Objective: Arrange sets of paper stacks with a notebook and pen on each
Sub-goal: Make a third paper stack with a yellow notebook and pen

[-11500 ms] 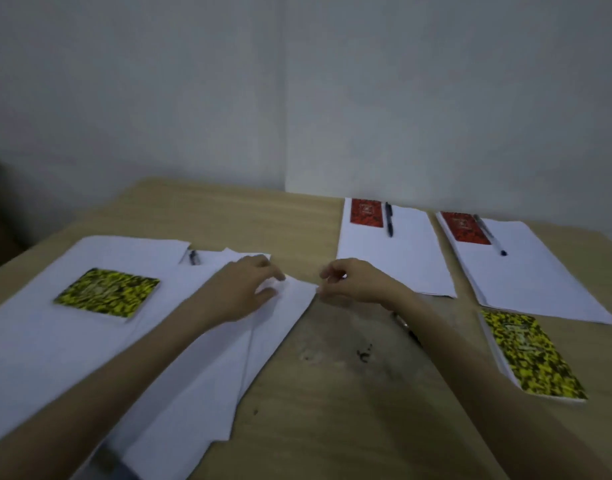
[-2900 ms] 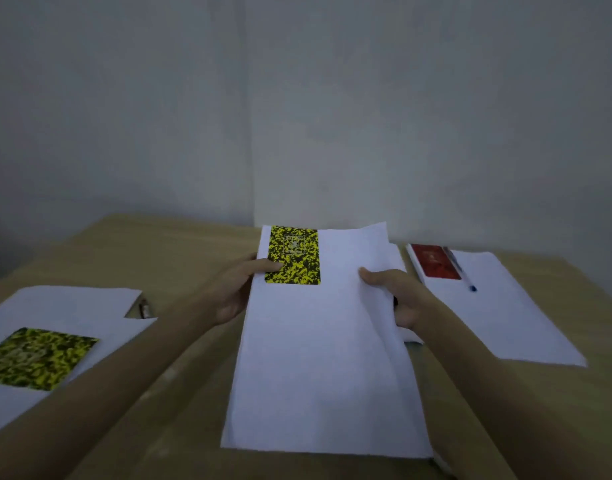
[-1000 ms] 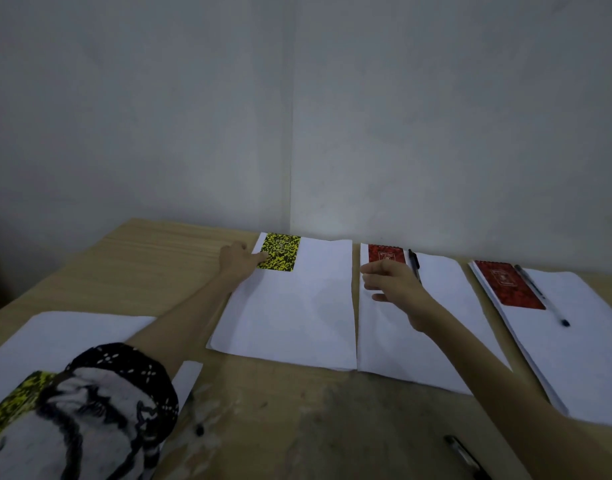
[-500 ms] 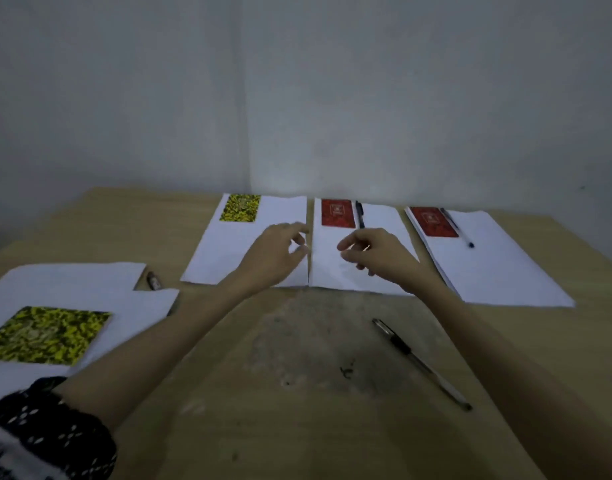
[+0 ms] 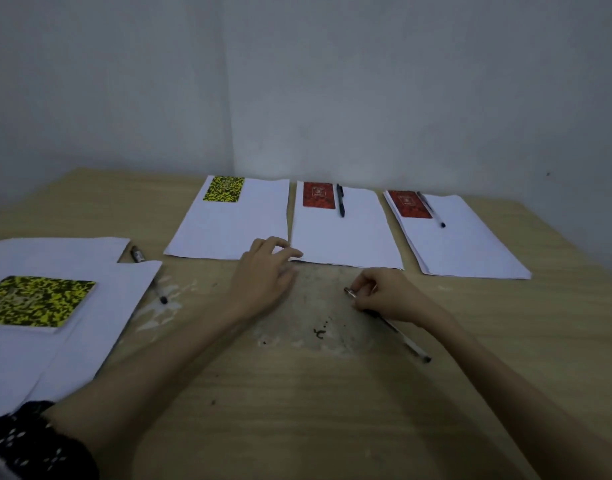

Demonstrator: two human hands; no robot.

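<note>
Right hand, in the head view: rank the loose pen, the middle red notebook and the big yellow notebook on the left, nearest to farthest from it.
From the right hand:
1. Loose pen, under its fingers on the bare table.
2. Middle red notebook, beyond it at the top of the centre stack.
3. Big yellow notebook, far left on the loose papers.

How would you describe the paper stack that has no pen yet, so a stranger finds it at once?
Three paper stacks lie in a row along the far edge of the table. Take the leftmost stack. It alone carries a yellow-and-black notebook and no pen; its two neighbours have red notebooks with pens.
</note>
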